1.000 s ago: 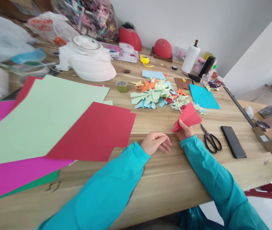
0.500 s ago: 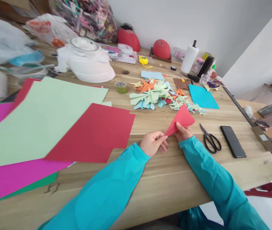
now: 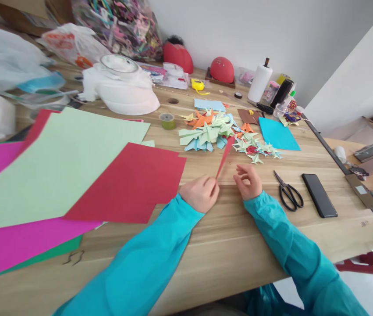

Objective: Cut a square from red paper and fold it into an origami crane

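My left hand (image 3: 201, 193) is closed on one end of a folded piece of red paper (image 3: 225, 157), which now shows nearly edge-on and points up and away. To its right, my right hand (image 3: 248, 181) is off the paper, its fingers loosely curled and apart with nothing in them. Beyond the paper lies a pile of folded paper pieces (image 3: 206, 131) in pale green, orange and light blue. Red sheets (image 3: 133, 184) lie left of my left hand. Black-handled scissors (image 3: 289, 193) rest to the right of my right hand.
A black phone (image 3: 319, 195) lies beyond the scissors. Pale green (image 3: 74, 162) and magenta sheets (image 3: 41, 239) cover the left side. Toward the back are a tape roll (image 3: 167, 121), a yellow tape measure (image 3: 197, 84), a turquoise sheet (image 3: 280, 134) and a white roll (image 3: 260, 81).
My right hand has let go of the red paper. My left hand has moved slightly left and turned the paper from its broad face to its narrow edge.
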Demonstrator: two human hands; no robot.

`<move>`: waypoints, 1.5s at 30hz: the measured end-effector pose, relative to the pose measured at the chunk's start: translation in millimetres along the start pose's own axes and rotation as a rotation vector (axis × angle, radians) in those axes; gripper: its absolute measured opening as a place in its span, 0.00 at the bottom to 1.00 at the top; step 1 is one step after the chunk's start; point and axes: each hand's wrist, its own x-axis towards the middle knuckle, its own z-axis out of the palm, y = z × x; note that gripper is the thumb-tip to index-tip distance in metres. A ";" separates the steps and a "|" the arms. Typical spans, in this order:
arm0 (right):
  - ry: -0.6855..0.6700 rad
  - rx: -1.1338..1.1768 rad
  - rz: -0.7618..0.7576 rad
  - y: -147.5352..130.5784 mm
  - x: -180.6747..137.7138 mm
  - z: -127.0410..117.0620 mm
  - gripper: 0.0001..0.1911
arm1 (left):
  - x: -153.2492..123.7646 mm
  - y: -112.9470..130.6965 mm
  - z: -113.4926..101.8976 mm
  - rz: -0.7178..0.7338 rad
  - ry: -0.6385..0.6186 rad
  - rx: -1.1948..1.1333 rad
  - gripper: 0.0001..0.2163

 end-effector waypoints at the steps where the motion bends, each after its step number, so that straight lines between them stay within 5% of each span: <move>1: -0.013 -0.126 -0.114 -4.0 -2.5 0.1 0.15 | -0.4 1.6 -1.3 0.084 -0.029 0.066 0.12; 8: 0.038 -0.612 -0.425 -12.2 -12.3 1.5 0.09 | -2.8 10.6 -6.9 0.306 -0.018 0.237 0.09; 14: -0.041 -0.567 -0.459 -6.7 -7.0 -0.6 0.10 | 1.1 10.3 -12.6 0.318 0.153 0.195 0.06; 23: -0.148 -0.478 -0.480 -4.2 -6.7 0.2 0.10 | 0.1 -16.9 6.4 0.254 0.059 0.003 0.08; 32: -0.320 -0.654 -0.282 15.1 -9.6 2.1 0.08 | -3.3 -19.6 14.4 0.151 -0.111 -0.077 0.11; 45: -0.291 -0.604 -0.045 19.7 -1.2 0.4 0.10 | -3.0 -22.5 17.9 -0.171 -0.174 -0.076 0.10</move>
